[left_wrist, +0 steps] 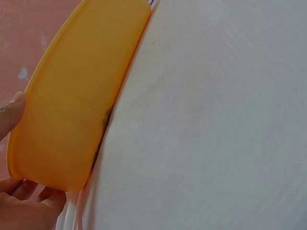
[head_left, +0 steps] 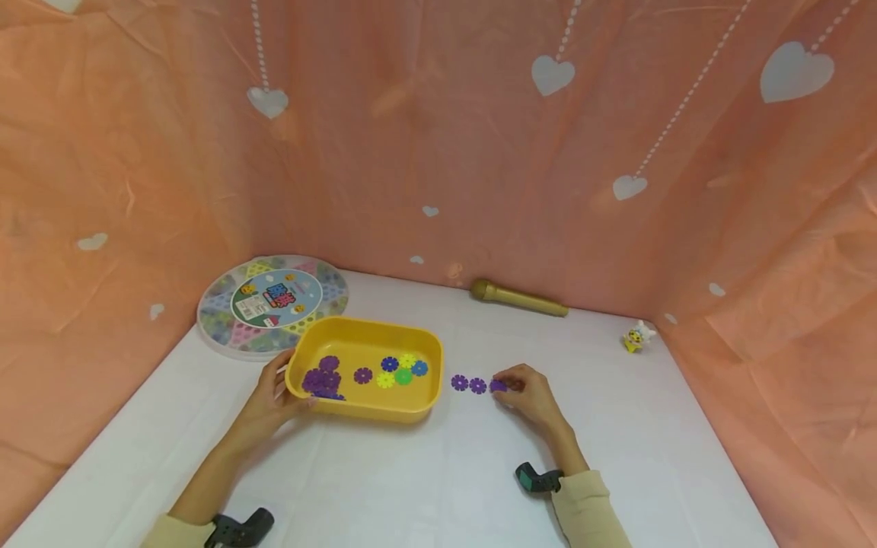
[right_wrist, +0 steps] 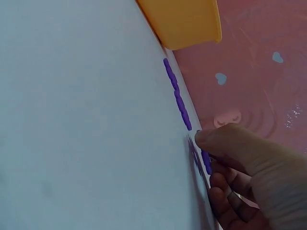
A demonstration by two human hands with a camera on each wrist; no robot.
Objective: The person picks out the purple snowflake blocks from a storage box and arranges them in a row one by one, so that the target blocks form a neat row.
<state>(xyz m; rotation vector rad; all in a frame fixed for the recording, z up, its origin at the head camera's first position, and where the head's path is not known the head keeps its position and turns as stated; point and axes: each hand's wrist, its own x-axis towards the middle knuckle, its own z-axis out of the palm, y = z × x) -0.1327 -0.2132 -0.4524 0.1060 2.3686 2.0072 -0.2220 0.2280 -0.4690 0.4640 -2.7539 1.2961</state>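
A yellow plastic tub (head_left: 370, 409) stands on the white table, and my left hand (head_left: 269, 402) grips its left end. In the left wrist view the thumb lies at the rim and the fingers bend against the end wall. Inside the tub, purple notched discs (head_left: 320, 382) are heaped at the left, with a lone purple disc (head_left: 362, 375) nearer the middle. Several blue, yellow and green discs (head_left: 403, 377) lie at the right. Beside the tub, two purple discs (head_left: 469, 383) lie flat in a row. At the row's right end my right hand (head_left: 533, 394) pinches another purple disc (right_wrist: 206, 160), tilted.
A round, clear-lidded board game box (head_left: 229, 335) lies behind the tub at the left. Farther back is a gold toy microphone (head_left: 524, 299). A small yellow-and-white figurine (head_left: 637, 336) stands at the right. Pink cloth with white hearts (head_left: 479, 152) hangs around the table (head_left: 411, 487).
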